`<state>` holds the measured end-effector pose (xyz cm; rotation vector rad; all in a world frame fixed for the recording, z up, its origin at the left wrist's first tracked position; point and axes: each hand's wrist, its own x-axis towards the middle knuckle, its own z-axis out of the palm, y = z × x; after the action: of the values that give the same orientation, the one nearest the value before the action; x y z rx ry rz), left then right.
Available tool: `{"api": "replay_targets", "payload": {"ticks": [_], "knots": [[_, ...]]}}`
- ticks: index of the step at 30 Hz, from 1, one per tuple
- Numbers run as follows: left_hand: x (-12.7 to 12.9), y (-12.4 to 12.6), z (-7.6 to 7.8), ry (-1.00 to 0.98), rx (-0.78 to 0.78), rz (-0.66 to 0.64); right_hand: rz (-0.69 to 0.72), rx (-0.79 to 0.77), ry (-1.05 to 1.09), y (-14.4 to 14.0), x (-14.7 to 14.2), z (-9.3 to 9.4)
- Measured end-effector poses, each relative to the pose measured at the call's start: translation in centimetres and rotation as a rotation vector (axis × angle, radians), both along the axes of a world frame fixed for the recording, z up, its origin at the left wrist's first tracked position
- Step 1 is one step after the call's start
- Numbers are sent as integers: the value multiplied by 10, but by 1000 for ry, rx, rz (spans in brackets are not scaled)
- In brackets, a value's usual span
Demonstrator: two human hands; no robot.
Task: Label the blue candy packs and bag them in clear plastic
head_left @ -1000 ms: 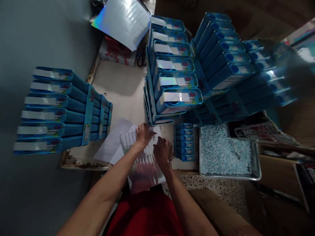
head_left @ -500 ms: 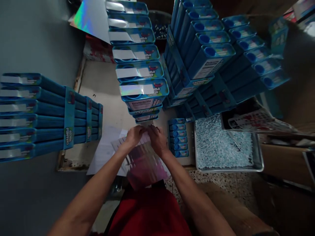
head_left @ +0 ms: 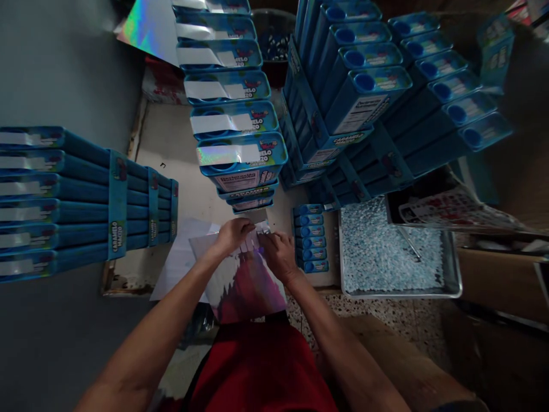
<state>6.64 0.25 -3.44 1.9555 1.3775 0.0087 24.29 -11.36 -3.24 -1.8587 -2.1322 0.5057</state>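
**Both hands pinched on the far edge of a holographic sticker sheet**

Left hand (head_left: 231, 233) and right hand (head_left: 278, 254) sit close together, almost touching, at the far edge of the sticker sheet (head_left: 244, 283). Left fingers are curled down onto the top edge; right fingertips pinch at the same edge just beside them. What exactly sits between the fingertips is too small to tell, possibly one sticker strip. Both hands are closed on the sheet.

The sheet is iridescent, pink and silver, cut into narrow strips near the top. It lies at the near edge of the desk (head_left: 180, 149), its near end hanging over the edge toward the person's red clothing (head_left: 257, 366). White paper sheets (head_left: 180, 257) lie under it, sticking out to the left.

Just beyond the hands: a tall stack of blue boxes (head_left: 240, 157), with silver labels on their tops. Just right of the right hand: a row of small blue boxes (head_left: 312, 237). Right of that: a metal tray (head_left: 446, 286) full of small pale pieces. Behind the tray: further blue box stacks (head_left: 373, 97), round holes in their tops. Far left: a banded bundle of blue boxes (head_left: 86, 197) on its side. Top left: another holographic sheet (head_left: 150, 28), leaning against the wall.
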Motion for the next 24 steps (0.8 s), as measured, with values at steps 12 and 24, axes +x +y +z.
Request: {"api": "replay_targets", "payload": {"ticks": [12,24], "knots": [[25,-27,-10,-52,134,115,-735,-107,614,-32,17,72],[99,-80,53,-897,-764,699,-992,-295,1162,-21,75,83]]}}
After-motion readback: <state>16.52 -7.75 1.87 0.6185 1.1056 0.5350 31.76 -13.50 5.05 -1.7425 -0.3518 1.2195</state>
